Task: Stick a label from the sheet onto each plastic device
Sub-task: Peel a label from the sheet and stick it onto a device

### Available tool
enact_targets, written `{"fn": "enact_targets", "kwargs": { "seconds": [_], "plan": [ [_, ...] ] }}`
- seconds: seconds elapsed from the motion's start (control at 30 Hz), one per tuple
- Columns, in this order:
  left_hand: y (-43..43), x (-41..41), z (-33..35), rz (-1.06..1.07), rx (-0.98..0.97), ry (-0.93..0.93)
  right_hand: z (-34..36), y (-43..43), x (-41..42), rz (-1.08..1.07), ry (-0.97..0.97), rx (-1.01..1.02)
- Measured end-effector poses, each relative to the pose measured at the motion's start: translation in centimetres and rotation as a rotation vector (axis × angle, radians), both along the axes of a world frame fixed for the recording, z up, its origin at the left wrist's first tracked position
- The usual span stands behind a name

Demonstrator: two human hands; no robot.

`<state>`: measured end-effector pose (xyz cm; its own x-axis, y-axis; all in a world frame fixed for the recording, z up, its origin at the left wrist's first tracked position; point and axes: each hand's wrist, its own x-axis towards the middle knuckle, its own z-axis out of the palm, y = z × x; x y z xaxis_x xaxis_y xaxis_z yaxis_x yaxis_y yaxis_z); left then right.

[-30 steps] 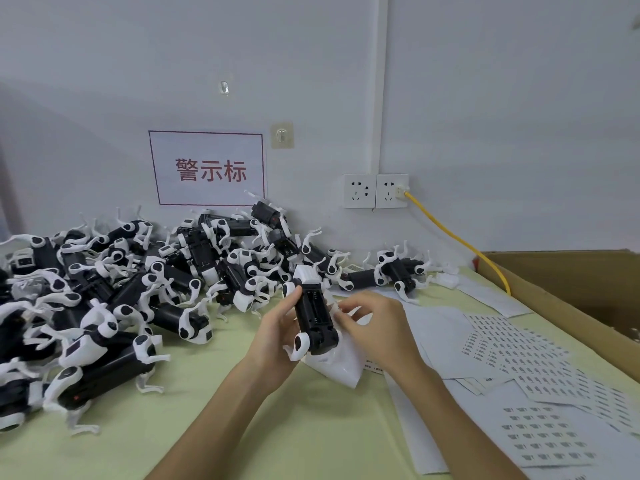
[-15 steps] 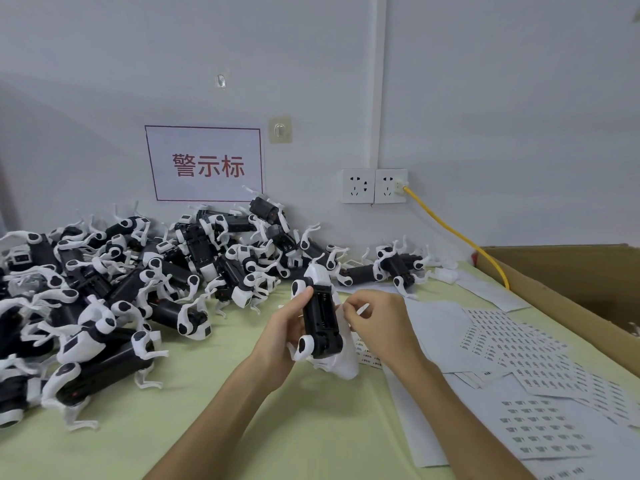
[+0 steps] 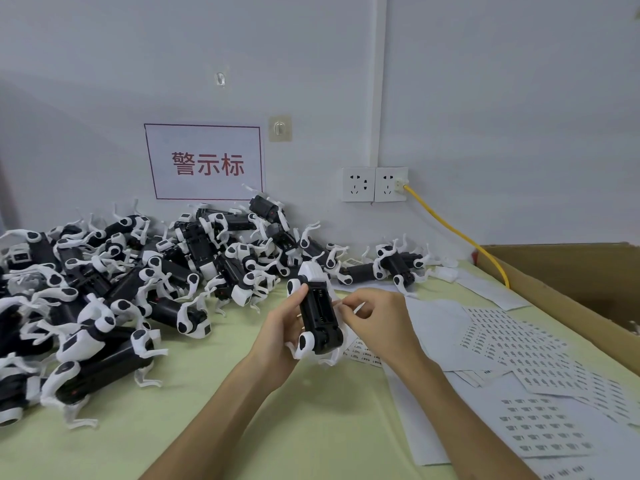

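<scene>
1 black-and-white device [image 3: 318, 315] is held just above the tabletop [image 3: 242, 427], black underside up, gripped by the left hand [image 3: 278, 329]. The right hand [image 3: 379, 322] pinches something small at its edge, probably a label [image 3: 357, 308], though it is too small to confirm. Sticking seems underway. The next move calls for pressing it flat, then taking another device from the pile [image 3: 138, 271] and another label from the sheets [image 3: 512, 344].

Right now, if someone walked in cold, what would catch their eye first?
The heap of black-and-white plastic devices, piled at left below a red-lettered sign. Next, at centre, the left hand grips one device while the right hand pinches at its side; label sheets spread at right.
</scene>
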<state>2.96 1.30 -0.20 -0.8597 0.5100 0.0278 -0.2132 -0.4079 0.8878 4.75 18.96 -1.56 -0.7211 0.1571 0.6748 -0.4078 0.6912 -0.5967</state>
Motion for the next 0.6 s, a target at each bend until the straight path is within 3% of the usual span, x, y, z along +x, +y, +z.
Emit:
{"fn": "enact_targets", "kwargs": {
  "seconds": [0.6],
  "plan": [
    [-0.02, -0.32, -0.25, 0.028, -0.045, 0.074, 0.28, -0.35, 0.19, 0.065, -0.069, 0.001]
  ]
}}
